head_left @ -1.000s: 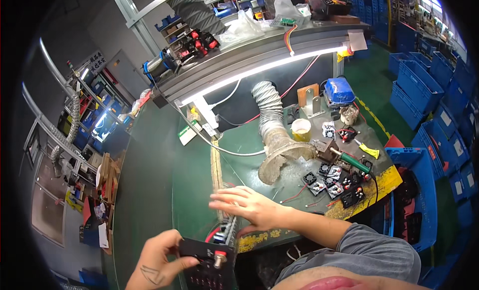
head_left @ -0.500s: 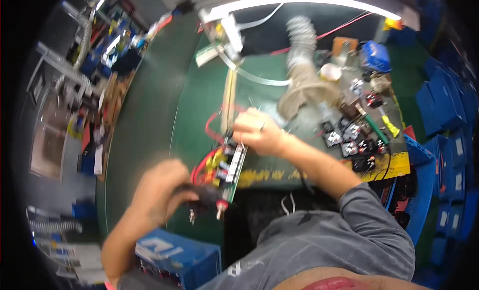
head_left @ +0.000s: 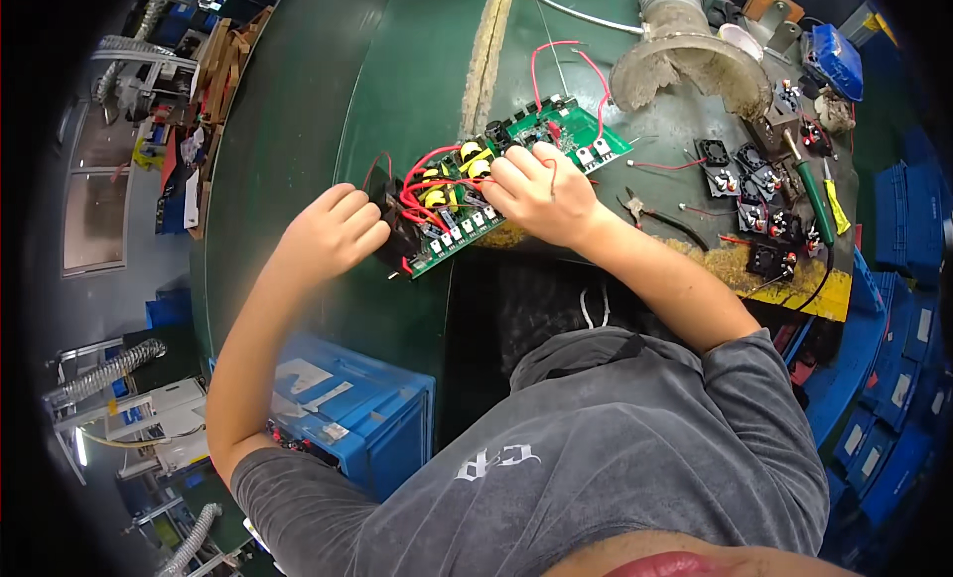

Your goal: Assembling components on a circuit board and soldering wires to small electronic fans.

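Note:
A green circuit board with yellow-wrapped coils, red wires and a row of small components along its near edge lies slanted on the bench. A black plate-like part stands at the board's left end. My left hand is closed at that part's outer edge, its fingertips partly hidden behind it. Over the middle of the board, my right hand is closed, with fingers curled down among the components. A red wire runs toward its fingers, but its fingertips are hidden and I cannot see what they grip.
Cutting pliers lie right of the board. Beyond are several small black fans with wires, a green-handled tool and a yellow-handled tool. A flared duct hood stands at the back. A blue crate sits below the bench's front edge.
The board has gone from steeply tilted in my hands to lying on the bench. My right hand has shifted from its far end to its middle. The view has tilted downward.

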Motion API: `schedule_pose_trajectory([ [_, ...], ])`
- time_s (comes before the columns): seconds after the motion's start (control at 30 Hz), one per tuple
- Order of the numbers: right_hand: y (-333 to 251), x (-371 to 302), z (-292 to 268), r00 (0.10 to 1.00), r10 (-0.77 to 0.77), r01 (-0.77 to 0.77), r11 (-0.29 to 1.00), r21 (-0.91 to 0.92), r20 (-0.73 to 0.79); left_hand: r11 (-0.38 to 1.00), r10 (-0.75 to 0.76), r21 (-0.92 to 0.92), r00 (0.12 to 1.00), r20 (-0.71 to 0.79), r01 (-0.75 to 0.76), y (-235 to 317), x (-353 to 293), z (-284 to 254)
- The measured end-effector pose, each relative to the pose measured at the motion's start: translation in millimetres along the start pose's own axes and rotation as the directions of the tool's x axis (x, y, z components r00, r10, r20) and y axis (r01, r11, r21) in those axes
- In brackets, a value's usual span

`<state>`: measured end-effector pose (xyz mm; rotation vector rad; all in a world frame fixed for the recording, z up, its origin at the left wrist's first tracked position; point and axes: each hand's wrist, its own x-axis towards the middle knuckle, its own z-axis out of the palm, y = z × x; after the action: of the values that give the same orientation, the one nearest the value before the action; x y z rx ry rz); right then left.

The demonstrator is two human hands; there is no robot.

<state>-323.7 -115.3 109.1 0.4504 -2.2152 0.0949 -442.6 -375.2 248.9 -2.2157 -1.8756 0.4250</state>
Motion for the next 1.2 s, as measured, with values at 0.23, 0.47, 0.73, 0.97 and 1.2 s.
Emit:
schedule_pose_trajectory([
  [0.23, -7, -29, 6, 0.984, 0.081, -0.071, 0.995, 0.071, -0.156, 0.992, 0.108, -0.073, 0.985, 0.136, -0.098, 23, 20, -20],
  [0.47, -40, -15, 6, 0.965, 0.197, -0.219, 0.969, 0.118, 0.173, 0.998, 0.048, 0.027, 0.977, 0.21, -0.055, -2, 4, -8],
  [0.73, -75, -25, 21, 0.917, 0.157, -0.182, 0.983, 0.034, 0.367, 0.99, -0.08, 0.136, 0.938, 0.337, 0.036, -13, -41, 52],
  [0.97, -86, -38, 0, 0.906, 0.193, -0.22, 0.975, 0.03, 0.376, 0.97, -0.239, 0.105, 0.929, 0.284, 0.217, -15, 39, 18],
  [1.2, -102, -94, -100, 0.839, -0.146, -0.329, 0.632, 0.702, 0.525, 0.912, -0.311, -0.296, 0.949, -0.048, 0.284, 37, 194, 72],
])
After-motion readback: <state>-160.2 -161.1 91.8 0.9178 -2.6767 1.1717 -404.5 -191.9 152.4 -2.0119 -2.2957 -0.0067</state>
